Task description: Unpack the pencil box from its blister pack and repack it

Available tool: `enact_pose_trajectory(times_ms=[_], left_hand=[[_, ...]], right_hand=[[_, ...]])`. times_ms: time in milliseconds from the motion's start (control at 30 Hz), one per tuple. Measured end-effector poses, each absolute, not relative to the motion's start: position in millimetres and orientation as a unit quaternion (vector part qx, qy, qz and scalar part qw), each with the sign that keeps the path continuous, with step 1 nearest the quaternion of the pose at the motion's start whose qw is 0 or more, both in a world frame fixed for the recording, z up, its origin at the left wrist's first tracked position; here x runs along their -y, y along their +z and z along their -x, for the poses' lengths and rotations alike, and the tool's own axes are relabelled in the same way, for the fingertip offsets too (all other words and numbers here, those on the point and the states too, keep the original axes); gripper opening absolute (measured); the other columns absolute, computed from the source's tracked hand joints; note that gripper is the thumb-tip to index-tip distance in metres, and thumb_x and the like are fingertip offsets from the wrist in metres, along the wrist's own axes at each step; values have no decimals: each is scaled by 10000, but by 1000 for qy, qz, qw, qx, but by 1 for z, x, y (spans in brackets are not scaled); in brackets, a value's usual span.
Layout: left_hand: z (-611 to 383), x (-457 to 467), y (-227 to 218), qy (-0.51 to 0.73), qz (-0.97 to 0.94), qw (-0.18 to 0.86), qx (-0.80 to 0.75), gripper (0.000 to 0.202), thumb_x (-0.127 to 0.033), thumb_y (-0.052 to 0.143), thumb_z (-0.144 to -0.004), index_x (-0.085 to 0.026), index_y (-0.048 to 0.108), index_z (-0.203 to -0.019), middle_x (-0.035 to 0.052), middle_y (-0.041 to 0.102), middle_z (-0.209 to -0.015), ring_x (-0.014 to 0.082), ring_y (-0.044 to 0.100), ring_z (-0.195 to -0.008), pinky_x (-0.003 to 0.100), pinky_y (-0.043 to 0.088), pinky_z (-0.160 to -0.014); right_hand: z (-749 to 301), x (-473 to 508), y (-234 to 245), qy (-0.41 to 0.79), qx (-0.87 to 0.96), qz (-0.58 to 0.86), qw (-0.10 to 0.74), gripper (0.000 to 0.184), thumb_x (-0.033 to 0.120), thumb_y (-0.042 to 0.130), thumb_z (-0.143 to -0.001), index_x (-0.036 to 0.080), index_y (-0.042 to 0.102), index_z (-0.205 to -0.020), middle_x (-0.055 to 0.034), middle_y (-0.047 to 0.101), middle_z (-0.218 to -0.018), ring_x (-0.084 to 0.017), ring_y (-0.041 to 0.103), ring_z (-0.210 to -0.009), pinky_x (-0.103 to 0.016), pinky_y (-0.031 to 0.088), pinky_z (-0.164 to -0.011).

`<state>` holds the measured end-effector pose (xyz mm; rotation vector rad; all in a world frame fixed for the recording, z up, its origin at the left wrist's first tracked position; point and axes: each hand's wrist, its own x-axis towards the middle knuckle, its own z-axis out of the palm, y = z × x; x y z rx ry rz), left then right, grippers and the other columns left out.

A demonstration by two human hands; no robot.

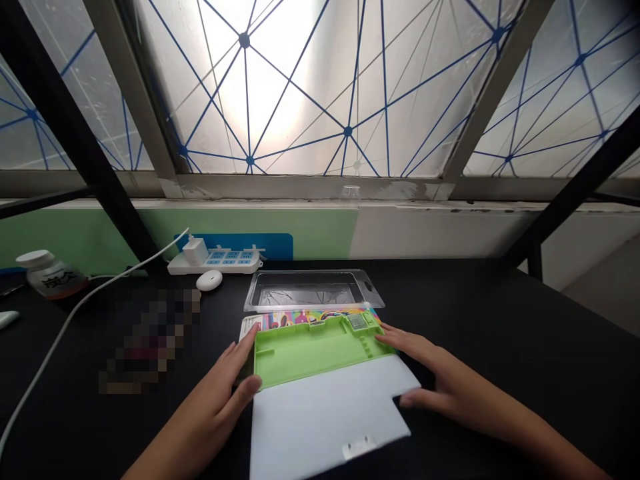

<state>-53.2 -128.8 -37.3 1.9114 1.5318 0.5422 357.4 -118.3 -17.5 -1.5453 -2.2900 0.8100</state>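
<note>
An open case lies on the black table [500, 333] in front of me: a green tray [310, 350] with small compartments, and a white lid [325, 417] folded out toward me. My left hand [220, 393] rests against the tray's left edge, thumb on its near corner, fingers apart. On the right, my right hand [435, 377] touches the tray's edge and the lid's corner with its fingers stretched out. A colourful printed card [310, 313] peeks out behind the tray.
A clear plastic blister cover [310, 290] lies just behind the case. Farther left are a white power strip [215, 260] with a charger and cable, a small white oval object [209, 280], and a white-capped bottle [50, 275]. A window wall stands behind.
</note>
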Motion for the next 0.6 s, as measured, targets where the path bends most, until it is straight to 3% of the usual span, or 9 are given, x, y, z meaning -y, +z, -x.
enact_pose_trajectory(times_ms=[133,267,400,600], left_hand=[[52,126,-33,291,-705,372,-529,822,-753,130,-939,-272,119,-1605,32,341,-1600,309,247,-1489,508,222,-1206],[49,122,-35,345,-712,374,-484,978,-833,93,-866,-198,28,-1608,112,427,-1551,339,318,-1458,494,303,-1174],[47,126,-42,326,-720,334,-514,924,-805,253,-895,-259,24,-1605,115,449,-1538,333,339,-1452,509,308,-1164],[27,134,-27,319,-729,238,-558,942,-577,605,-888,-328,31,-1592,113,341,-1604,339,453,-1390,449,478,-1042]], right_hand=[[-350,113,-16,260,775,533,218,511,572,517,-941,296,584,-1366,-83,585,-1428,-359,476,-1358,-537,396,-1117],[-342,111,-12,266,755,554,230,539,550,454,-982,271,469,-1442,-97,611,-1392,-301,573,-1269,-460,482,-1052],[-337,116,-25,199,783,555,200,760,567,577,-911,231,314,-1540,-148,439,-1541,-343,476,-1360,-508,440,-1094],[-343,119,-40,62,823,507,249,647,460,493,-981,293,268,-1564,-121,581,-1417,-319,567,-1267,-498,504,-1027]])
